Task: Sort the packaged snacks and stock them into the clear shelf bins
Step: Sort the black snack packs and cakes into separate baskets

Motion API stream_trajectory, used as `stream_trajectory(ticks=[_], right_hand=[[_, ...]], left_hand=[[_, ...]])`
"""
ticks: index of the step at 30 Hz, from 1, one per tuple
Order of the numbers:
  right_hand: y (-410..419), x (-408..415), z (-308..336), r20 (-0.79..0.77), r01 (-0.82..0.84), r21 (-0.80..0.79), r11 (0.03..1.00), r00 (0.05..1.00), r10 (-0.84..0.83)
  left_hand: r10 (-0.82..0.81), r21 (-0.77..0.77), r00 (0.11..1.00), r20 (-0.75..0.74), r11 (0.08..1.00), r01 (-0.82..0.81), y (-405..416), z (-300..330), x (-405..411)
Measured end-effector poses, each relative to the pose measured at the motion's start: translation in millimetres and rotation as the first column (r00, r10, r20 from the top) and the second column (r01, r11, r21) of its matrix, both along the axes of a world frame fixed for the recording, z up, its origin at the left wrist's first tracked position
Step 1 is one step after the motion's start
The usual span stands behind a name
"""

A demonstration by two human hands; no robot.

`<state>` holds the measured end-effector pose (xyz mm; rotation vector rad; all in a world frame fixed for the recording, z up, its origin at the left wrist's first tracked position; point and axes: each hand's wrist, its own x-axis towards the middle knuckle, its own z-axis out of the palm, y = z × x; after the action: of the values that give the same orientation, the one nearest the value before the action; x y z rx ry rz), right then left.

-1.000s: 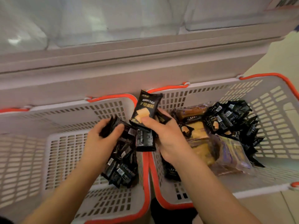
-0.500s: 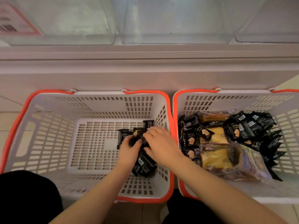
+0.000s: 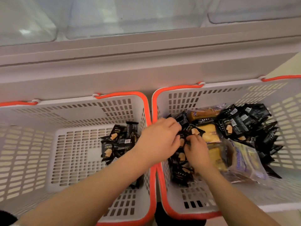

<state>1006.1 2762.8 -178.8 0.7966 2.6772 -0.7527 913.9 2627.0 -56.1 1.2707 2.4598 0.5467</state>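
Together, both hands, left (image 3: 160, 141) and right (image 3: 197, 151), pinched black snack packets (image 3: 191, 131) printed with yellow cake at the right basket's (image 3: 179, 98) left wall; more lay in the left basket (image 3: 81, 108).

Two bare, sleeveless forearms (image 3: 101, 180)

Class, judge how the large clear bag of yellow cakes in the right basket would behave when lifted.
The large clear bag of yellow cakes looks loose and wrinkled, so it would probably sag. Its glossy film may be slippery. The cakes look soft and probably crush easily.
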Motion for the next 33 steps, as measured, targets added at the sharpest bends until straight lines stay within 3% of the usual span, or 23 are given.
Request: stream_trajectory(ticks=[3,8,13,15,18,21,24,28,33], right_hand=[[18.2,-9.3,-18.4,0.089,-0.117,0.15,0.982,0.991,0.105],[32.2,-26.6,-44.1,0.157,-0.27,0.2,0.942,0.958,0.241],[36.5,-31.6,-47.3,0.146,-0.266,0.207,0.942,0.96,0.239],[36.7,-30.1,-45.6,0.171,-0.286,0.182,0.941,0.951,0.256],[34.9,-26.2,-43.8,0.257,-0.37,0.126,0.921,0.908,0.33],[24.5,-25.2,-44.6,0.289,-0.335,0.016,0.942,0.904,0.316],[6.2,-28.8,-52.5,0.338,-0.29,0.006,0.957,0.901,0.271],[5.2,-34.5,-61.2,0.295,-0.134,-0.037,0.99,0.945,0.138],[26.3,-34.6,-58.1,0.207,-0.003,-0.291,0.957,0.976,0.066]], left_hand=[[-0.011,-0.321,0.996,-0.094,0.947,-0.02,34.2,-17.3,-12.0],[-0.186,-0.582,0.98,-0.075,0.806,0.108,82.3,-53.3,-35.0],[-0.528,-0.794,0.849,0.002,0.516,0.322,108.3,-87.6,-46.3],[-0.595,-0.87,0.803,0.014,0.39,0.303,112.4,-102.3,-47.2],[-0.591,-0.923,0.807,0.02,0.3,0.242,112.5,-122.1,-46.2],[-0.508,-0.919,0.861,-0.02,0.349,0.185,112.3,-133.7,-49.1],[-0.428,-0.893,0.9,-0.078,0.431,0.128,113.2,-137.4,-52.5],[-0.428,-0.903,0.895,-0.127,0.424,0.074,115.4,-140.5,-50.9],[-0.31,-0.89,0.938,-0.154,0.456,0.005,121.4,-140.4,-43.9]])
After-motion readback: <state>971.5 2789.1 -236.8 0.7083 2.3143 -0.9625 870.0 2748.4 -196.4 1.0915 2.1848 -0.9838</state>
